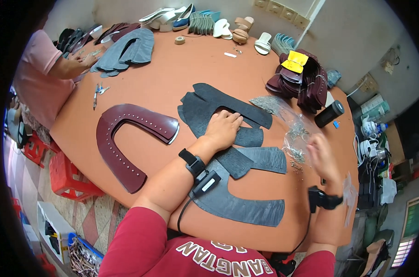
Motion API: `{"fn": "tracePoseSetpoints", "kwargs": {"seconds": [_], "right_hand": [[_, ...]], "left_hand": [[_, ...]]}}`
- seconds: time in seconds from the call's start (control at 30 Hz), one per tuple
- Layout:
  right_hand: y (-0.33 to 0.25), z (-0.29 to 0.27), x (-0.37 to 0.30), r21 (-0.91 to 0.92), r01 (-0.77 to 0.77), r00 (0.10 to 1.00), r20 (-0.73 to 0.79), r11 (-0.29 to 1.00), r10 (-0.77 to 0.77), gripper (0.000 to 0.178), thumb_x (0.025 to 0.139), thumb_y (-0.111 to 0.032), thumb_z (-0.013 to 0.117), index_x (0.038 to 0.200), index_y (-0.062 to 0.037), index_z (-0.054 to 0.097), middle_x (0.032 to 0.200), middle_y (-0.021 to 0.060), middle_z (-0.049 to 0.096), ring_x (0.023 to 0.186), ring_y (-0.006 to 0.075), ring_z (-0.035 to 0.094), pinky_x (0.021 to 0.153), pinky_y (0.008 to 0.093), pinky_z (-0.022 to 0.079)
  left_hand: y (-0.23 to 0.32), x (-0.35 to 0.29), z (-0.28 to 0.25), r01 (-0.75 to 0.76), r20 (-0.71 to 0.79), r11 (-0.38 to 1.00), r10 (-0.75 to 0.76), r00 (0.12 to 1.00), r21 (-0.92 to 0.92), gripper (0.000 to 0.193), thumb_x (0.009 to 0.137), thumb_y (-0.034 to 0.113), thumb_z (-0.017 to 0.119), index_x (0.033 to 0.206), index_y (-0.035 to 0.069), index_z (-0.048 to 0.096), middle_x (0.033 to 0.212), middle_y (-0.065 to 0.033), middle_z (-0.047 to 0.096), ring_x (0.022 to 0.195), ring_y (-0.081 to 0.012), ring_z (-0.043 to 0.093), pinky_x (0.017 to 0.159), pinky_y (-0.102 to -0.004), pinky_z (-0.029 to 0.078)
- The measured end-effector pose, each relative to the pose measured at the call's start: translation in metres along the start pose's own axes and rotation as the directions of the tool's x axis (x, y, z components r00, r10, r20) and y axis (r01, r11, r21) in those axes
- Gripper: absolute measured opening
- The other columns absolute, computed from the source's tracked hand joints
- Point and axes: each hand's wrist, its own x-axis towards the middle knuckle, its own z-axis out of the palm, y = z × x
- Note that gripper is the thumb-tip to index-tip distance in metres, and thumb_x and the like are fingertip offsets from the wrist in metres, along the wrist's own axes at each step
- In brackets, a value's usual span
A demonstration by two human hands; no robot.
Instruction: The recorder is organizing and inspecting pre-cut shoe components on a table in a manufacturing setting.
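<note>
My left hand [224, 128] lies flat, fingers stretched out, on a stack of dark grey U-shaped leather pieces [209, 98] in the middle of the table. Blurred by motion, my right hand [318, 150] is raised with its fingers curled in; whatever they may hold cannot be made out. Beside it lies a clear plastic bag [283, 111] with small metal studs [294, 152] inside, and some loose ones are spilled nearby. More grey U-shaped pieces [246, 205] lie under my left forearm. To the left rests a stack of maroon U-shaped pieces [122, 159], the top one dotted with studs.
A bundle of maroon pieces [306, 87] topped with yellow paper and a black cylinder [329, 114] stand at the right. Sandals [242, 30] line the wall. Snips [98, 93] and a grey stack [131, 48] lie left, where a co-worker's hands [86, 60] work.
</note>
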Motion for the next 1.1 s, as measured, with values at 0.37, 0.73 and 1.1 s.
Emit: {"fn": "tracePoseSetpoints", "kwargs": {"seconds": [0.37,0.73,1.1], "right_hand": [[0.120,-0.117,-0.196,-0.291,-0.795,0.580,-0.107,0.532,0.808,0.022,0.079,-0.010,0.056,0.094,0.0023,0.067,0.092,0.0246,0.066,0.085,0.0324,0.066,0.074,0.0390,0.048],[0.128,-0.111,-0.225,0.049,-0.895,0.420,-0.247,0.444,0.873,0.014,0.078,-0.004,0.059,0.087,0.0019,0.067,0.069,0.0112,0.065,0.069,0.0210,0.064,0.066,0.0338,0.050],[0.022,-0.051,-0.157,0.084,-0.434,0.901,0.058,0.897,0.430,0.014,0.083,-0.009,0.059,0.089,0.0033,0.063,0.086,0.0149,0.063,0.082,0.0281,0.061,0.074,0.0343,0.048]], "left_hand": [[-0.004,0.012,-0.045,0.027,0.289,0.980,0.031,0.957,-0.196,0.050,0.082,0.028,0.064,0.125,0.006,0.052,0.137,-0.0182,0.045,0.117,-0.0363,0.049,0.098,-0.0412,0.041],[-0.018,-0.010,-0.079,-0.108,0.543,0.985,0.166,0.823,-0.136,0.092,0.051,0.028,0.087,0.132,0.008,0.048,0.139,-0.0132,0.044,0.130,-0.0319,0.039,0.107,-0.0393,0.034],[0.002,-0.012,-0.063,-0.086,0.337,0.995,0.098,0.937,-0.052,0.053,0.076,0.039,0.070,0.118,0.008,0.059,0.125,-0.0115,0.056,0.116,-0.0307,0.051,0.094,-0.0393,0.045]]}}
